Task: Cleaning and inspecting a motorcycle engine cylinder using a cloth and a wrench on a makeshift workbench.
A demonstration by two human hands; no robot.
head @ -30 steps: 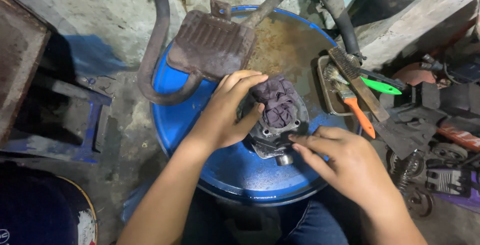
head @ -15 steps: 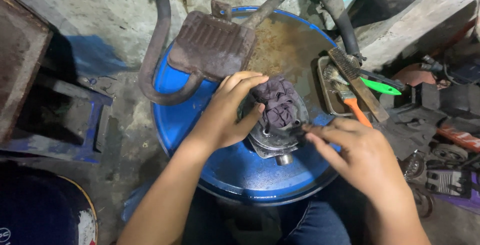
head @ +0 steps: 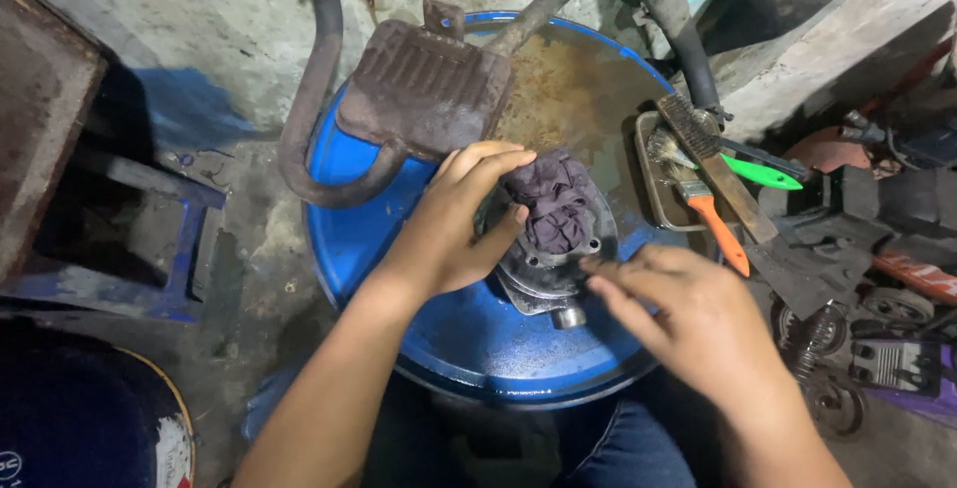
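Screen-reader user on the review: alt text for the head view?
Left hand grips a metal engine part stuffed with a dark rag on a blue drum; right hand hovers just beside it. A rusty muffler lies on the drum, brushes in a tray to the right.

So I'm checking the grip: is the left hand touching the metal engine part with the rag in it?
Touching. The head view shows the left hand wrapped over the engine part, thumb pressed on its rim beside the purple rag.

Your left hand (head: 454, 224) grips the metal engine part (head: 543, 269) on the blue drum (head: 469, 333) | dark rag (head: 553, 204) stuffed in it | your right hand (head: 693, 314) touches its edge, fingers loose.
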